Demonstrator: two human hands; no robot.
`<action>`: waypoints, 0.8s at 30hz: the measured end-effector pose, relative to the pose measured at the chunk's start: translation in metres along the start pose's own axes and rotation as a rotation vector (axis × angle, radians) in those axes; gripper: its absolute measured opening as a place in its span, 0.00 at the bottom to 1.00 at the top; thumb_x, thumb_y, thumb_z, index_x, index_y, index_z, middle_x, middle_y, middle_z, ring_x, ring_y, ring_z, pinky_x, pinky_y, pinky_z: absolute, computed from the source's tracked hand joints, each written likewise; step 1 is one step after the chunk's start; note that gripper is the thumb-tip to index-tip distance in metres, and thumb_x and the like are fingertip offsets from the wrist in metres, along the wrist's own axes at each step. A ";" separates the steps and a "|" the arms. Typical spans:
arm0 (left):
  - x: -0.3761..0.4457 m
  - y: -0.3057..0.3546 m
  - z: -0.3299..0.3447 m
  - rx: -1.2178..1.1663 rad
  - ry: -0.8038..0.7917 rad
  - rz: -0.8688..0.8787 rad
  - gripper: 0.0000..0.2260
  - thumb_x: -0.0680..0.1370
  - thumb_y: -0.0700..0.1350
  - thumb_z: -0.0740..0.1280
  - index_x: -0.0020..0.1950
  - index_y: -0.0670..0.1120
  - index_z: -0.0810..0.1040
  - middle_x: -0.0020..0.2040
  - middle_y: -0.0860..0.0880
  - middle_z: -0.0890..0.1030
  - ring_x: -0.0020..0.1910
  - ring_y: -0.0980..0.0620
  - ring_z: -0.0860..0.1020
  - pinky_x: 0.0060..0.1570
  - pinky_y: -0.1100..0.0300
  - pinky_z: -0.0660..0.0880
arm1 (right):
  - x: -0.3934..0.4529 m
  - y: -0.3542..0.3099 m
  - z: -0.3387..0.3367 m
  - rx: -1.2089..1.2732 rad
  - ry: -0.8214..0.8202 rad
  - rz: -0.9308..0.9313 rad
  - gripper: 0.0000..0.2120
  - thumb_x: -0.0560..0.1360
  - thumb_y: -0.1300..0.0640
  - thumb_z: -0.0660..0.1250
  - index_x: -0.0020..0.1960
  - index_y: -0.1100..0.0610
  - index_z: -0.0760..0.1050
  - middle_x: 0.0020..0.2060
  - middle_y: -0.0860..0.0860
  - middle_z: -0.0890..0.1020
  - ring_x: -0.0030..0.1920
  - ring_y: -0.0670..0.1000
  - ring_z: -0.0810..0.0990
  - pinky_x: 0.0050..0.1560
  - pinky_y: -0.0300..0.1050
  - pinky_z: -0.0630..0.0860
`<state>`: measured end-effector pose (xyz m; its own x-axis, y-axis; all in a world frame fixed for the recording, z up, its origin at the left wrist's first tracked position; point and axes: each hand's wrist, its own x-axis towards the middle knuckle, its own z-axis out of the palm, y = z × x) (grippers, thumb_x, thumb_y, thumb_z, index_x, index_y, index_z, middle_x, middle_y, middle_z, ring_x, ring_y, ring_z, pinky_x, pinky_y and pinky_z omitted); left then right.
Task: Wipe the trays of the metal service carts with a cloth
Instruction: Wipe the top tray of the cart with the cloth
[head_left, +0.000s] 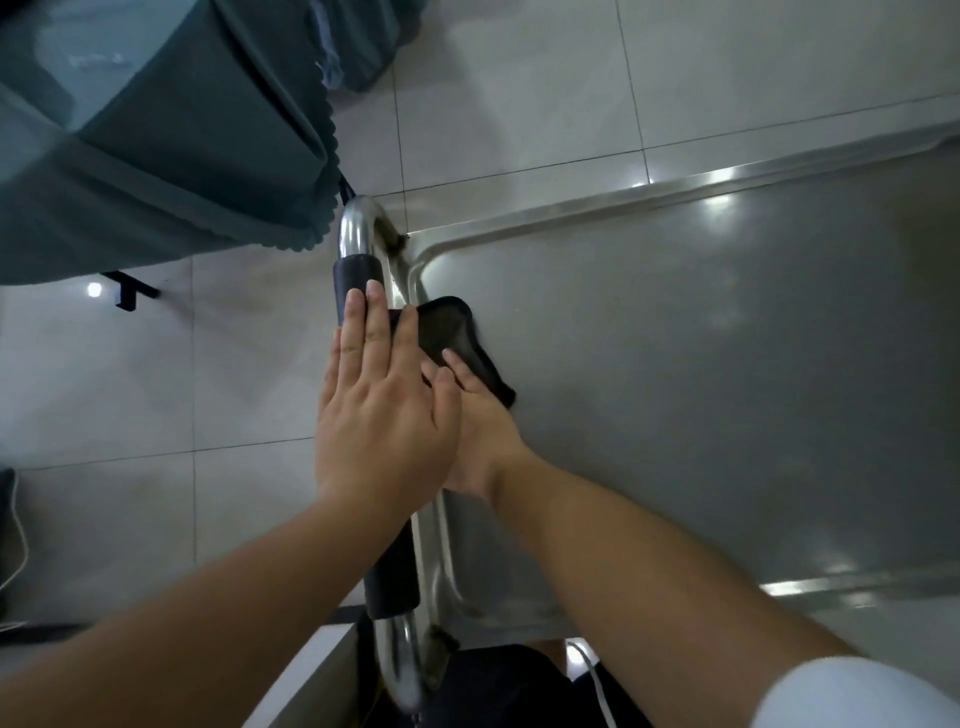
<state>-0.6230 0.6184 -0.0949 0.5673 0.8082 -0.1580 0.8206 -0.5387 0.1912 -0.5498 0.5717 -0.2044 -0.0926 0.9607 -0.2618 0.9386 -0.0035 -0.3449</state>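
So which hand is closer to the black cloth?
The right hand. It presses on the black cloth at the tray corner. The left hand lies flat over the handle beside it.

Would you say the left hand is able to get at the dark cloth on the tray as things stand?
Probably yes: the left hand hovers open beside the cloth, fingers over its edge; only the right hand, pressing it onto the tray, partly covers it.

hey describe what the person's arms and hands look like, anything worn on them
Both forearms are bare. The left hand and right hand wear no gloves, and no rings, watch or bracelet show. A white sleeve covers the right upper arm at the lower right edge of the view. No sleeve shows on the left arm within the frame.
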 end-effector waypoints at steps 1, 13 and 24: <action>0.000 -0.001 -0.001 0.004 -0.009 0.006 0.31 0.86 0.58 0.47 0.87 0.48 0.52 0.87 0.50 0.38 0.82 0.58 0.31 0.77 0.61 0.29 | -0.003 0.016 -0.003 -0.009 -0.015 -0.046 0.36 0.79 0.38 0.38 0.85 0.50 0.44 0.85 0.46 0.52 0.85 0.51 0.45 0.83 0.58 0.43; 0.000 -0.001 -0.002 -0.027 -0.024 0.010 0.32 0.85 0.59 0.48 0.87 0.48 0.50 0.87 0.50 0.39 0.83 0.57 0.33 0.80 0.56 0.35 | -0.075 0.317 -0.079 0.220 0.365 1.413 0.34 0.82 0.40 0.45 0.86 0.51 0.49 0.85 0.50 0.51 0.85 0.57 0.47 0.82 0.64 0.43; 0.000 0.000 -0.006 -0.021 -0.006 0.023 0.32 0.84 0.57 0.50 0.87 0.46 0.55 0.87 0.48 0.43 0.84 0.55 0.36 0.81 0.59 0.34 | 0.059 0.061 -0.035 0.101 0.168 0.519 0.32 0.85 0.43 0.49 0.86 0.52 0.49 0.85 0.49 0.51 0.85 0.57 0.46 0.82 0.61 0.40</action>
<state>-0.6233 0.6197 -0.0893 0.5863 0.7944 -0.1587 0.8058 -0.5519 0.2147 -0.4864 0.6383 -0.2098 0.4353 0.8570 -0.2758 0.8098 -0.5066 -0.2959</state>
